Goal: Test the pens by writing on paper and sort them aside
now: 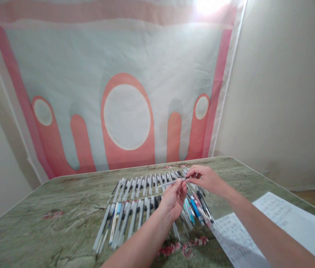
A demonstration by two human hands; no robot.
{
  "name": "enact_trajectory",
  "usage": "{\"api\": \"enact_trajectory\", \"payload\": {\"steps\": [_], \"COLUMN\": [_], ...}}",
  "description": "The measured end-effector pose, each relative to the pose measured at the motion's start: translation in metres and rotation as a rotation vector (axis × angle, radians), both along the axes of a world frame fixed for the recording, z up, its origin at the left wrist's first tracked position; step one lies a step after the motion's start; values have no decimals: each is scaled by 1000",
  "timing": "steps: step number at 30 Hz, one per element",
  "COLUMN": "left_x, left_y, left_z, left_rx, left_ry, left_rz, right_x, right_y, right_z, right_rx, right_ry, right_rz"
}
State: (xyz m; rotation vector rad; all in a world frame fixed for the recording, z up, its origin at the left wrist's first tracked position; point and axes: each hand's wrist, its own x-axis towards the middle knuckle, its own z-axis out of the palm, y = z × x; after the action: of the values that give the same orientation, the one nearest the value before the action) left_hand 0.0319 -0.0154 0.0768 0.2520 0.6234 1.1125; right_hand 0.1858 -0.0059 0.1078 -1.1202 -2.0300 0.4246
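Observation:
Between my two hands, a thin clear pen (169,183) is held nearly level above the rows of pens. My left hand (174,199) pinches its middle. At the pen's dark right end are the closed fingertips of my right hand (203,178). Behind them, a back row of clear pens with dark parts (137,186) lies side by side on the table. A front row (132,219) holds more clear pens and a few coloured ones, partly hidden by my left hand and forearm. Blue pens (196,210) lie at its right end.
The green wood-patterned table (70,208) has pink flower prints. Sheets of handwritten paper (294,227) lie at the right, partly under my right forearm. A pink and grey patterned cloth (126,48) hangs behind the table.

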Motion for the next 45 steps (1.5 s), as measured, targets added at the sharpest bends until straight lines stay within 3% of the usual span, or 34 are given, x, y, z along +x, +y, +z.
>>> {"api": "enact_trajectory", "payload": {"steps": [9,12,15,24,30,37,40,45], "left_x": [0,0,-1,-2,-3,-1,0,-2], "left_y": [6,8,10,11,13,12,12,14], "left_z": [-14,-16,-17,-20,-22,-25,-27,-27], "left_rx": [205,246,252,278,295,271,259,243], "left_ry": [67,103,121,151,178,174,177,162], "left_rz": [7,21,32,50,57,54,47,51], "right_x": [-6,-8,-7,-8,-10,-10,-9,-7], "right_y": [2,4,5,5,5,3,5,7], "right_z": [-8,-15,-17,-16,-19,-18,-19,-20], "right_rx": [93,-2,-119,72,-63,12,-15,-65], "right_ry": [-220,-232,-161,-166,-154,-115,-123,-74], "right_rz": [-54,-74,-19,4,-4,-6,-41,19]}}
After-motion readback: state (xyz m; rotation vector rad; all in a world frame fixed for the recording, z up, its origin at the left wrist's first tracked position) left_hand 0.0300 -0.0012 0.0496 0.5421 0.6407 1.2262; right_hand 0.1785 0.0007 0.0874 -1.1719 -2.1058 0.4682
